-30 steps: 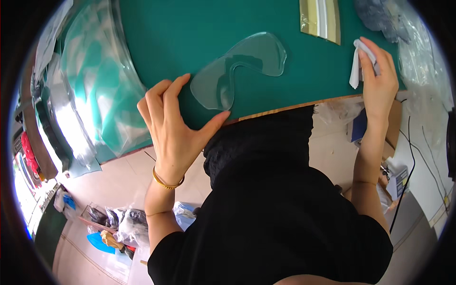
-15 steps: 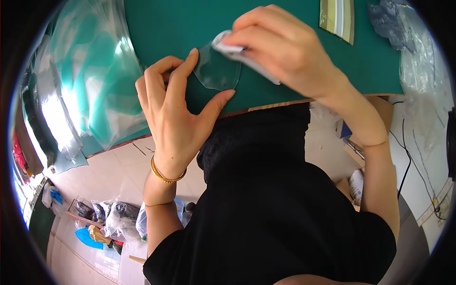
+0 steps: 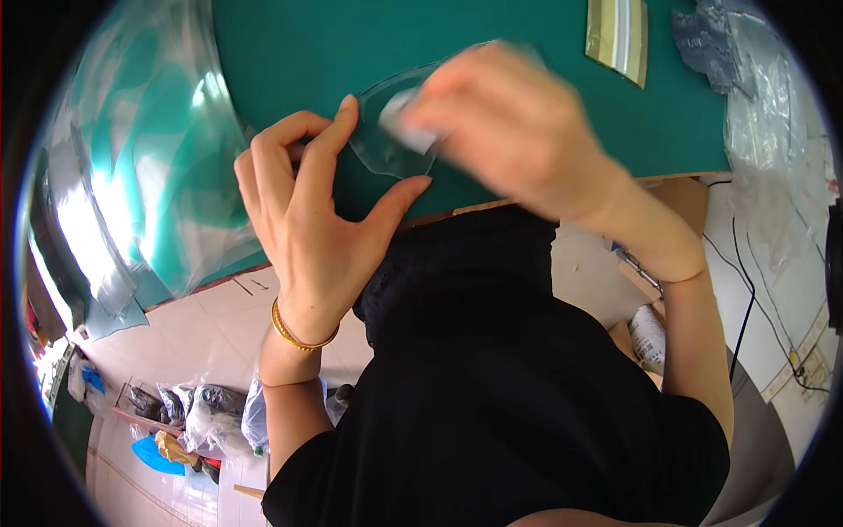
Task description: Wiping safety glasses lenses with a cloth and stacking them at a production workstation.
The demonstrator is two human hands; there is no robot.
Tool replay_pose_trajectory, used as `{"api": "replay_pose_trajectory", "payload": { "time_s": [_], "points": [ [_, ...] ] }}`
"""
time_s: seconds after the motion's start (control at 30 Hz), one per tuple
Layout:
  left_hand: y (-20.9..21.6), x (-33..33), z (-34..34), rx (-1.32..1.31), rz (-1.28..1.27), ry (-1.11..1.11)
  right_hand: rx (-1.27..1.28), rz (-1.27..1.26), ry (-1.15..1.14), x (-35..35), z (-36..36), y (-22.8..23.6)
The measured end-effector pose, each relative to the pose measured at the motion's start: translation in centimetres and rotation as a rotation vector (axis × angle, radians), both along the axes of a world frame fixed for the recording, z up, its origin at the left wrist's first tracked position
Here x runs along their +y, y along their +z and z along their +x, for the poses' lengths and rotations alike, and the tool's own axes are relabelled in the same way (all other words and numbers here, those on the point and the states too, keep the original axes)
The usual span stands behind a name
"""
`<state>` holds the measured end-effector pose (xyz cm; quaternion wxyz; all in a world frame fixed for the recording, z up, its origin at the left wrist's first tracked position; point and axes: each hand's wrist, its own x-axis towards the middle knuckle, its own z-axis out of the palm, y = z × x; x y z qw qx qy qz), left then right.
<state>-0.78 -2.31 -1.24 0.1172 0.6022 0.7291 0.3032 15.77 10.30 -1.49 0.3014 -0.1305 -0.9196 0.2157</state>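
Observation:
A thin, clear lens-shaped plastic piece (image 3: 376,151) with a curved outline lies on the green table mat, partly covered by my right hand. My left hand (image 3: 314,206) steadies it by the edges, the index fingertip at its left side and the thumb at its near edge, other fingers bent on the mat. Pinched in my right hand (image 3: 518,132) is a folded white cloth or tissue (image 3: 406,121), pressed against the clear piece. Motion smears the right fingers and the cloth.
Large clear plastic sheets (image 3: 167,167) cover the table's left. A pale strip-like piece (image 3: 617,39) lies at the far right, near crumpled clear plastic wrap (image 3: 764,123). Bagged items (image 3: 211,417) sit on the floor at lower left; dark cables (image 3: 746,281) hang at right.
My right hand has come slightly nearer and lower with the white cloth across the clear piece. More of the piece's far edge shows. My left hand keeps its hold.

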Motion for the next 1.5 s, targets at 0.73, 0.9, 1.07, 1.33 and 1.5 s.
{"api": "replay_pose_trajectory", "payload": {
  "time_s": [0.73, 0.9, 1.07, 1.33, 1.5],
  "points": [
    [1.1, 0.3, -0.5, 0.064, 0.064, -0.043, -0.024, -0.024, -0.488, 0.5, 4.6, 0.4],
    [2.3, -0.8, 0.2, 0.043, 0.002, -0.087, -0.160, -0.028, -0.870, 0.6, 13.1, 1.7],
    [2.7, -3.8, -4.7, -0.019, 0.313, 0.170, -0.437, 0.207, -0.942, 3.7, 18.9, 2.5],
    [3.1, -10.6, -10.5, -0.383, 0.155, 0.818, -0.135, 0.017, -0.336, -0.5, 2.2, 7.3],
    [3.8, -12.0, -10.3, -0.612, 0.071, 0.805, -0.114, 0.012, 0.316, -3.9, -10.1, 4.9]
  ]
}}
